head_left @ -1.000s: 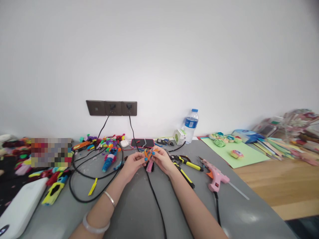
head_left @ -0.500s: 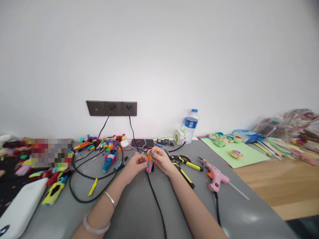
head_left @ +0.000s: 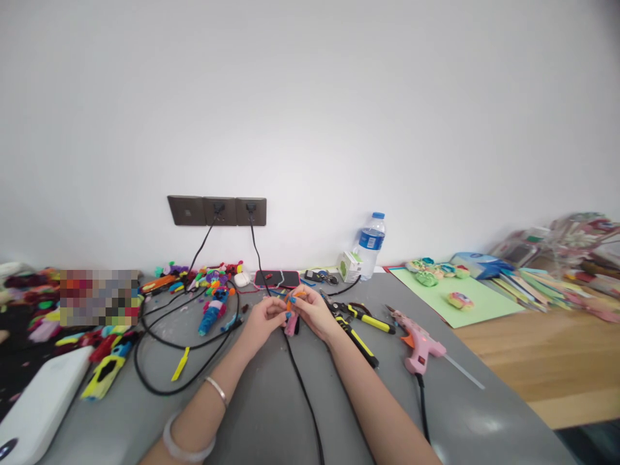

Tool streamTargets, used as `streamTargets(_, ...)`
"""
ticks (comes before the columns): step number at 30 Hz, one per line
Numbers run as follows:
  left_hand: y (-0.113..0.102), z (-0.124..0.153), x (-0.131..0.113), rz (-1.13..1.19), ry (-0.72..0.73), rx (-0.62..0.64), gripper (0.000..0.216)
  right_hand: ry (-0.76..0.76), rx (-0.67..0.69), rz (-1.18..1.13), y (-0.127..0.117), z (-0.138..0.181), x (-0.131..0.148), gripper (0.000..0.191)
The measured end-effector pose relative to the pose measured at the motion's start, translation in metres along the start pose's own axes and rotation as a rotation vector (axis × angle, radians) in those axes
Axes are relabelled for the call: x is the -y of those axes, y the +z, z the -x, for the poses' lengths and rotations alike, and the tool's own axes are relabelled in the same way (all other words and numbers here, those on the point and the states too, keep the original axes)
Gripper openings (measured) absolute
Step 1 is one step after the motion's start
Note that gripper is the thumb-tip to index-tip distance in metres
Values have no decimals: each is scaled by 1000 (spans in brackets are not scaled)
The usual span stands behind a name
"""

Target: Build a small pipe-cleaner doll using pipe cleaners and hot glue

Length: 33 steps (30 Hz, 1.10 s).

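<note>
Grey tabletop below three wall sockets [head_left: 216, 210]: both hands, left hand [head_left: 260, 319] and right hand [head_left: 314, 312], pinch one orange-and-pink pipe-cleaner figure [head_left: 292, 311] at centre, with one pink glue gun [head_left: 416, 342] at three o'clock and one water bottle [head_left: 370, 243] at one o'clock.

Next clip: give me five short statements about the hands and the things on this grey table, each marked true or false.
1. Both hands hold a small orange and pink craft piece. True.
2. The pink glue gun is in the right hand. False: it lies on the table, apart from that hand.
3. The water bottle stands upright near the wall. True.
4. The left hand grips the yellow-handled pliers. False: they lie untouched on the table.
5. Cables are plugged into the wall sockets. True.
</note>
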State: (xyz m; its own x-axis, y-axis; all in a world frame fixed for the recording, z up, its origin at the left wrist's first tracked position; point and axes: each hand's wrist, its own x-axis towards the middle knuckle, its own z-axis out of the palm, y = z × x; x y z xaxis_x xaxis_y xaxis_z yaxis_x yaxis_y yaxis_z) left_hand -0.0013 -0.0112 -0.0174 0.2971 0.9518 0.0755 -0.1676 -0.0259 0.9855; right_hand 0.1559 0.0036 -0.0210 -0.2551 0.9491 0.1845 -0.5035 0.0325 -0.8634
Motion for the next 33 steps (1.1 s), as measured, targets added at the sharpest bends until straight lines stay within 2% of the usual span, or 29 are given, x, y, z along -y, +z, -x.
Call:
streamTargets(11, -5, -1, -1, -33, 20, -60, 29, -21, 0, 91, -5, -1, -6, 26)
streamTargets(17, -6, -1, 0, -89, 91, -101, 27, -56, 40, 194, -4, -2, -6, 25)
streamTargets(22, -6, -3, 2, -160, 157, -52, 24, -57, 37, 168, -5, -2, -5, 25)
streamTargets(33, -8, -3, -4, -219, 205, -116, 13, -38, 49, 142, -5, -1, -5, 25)
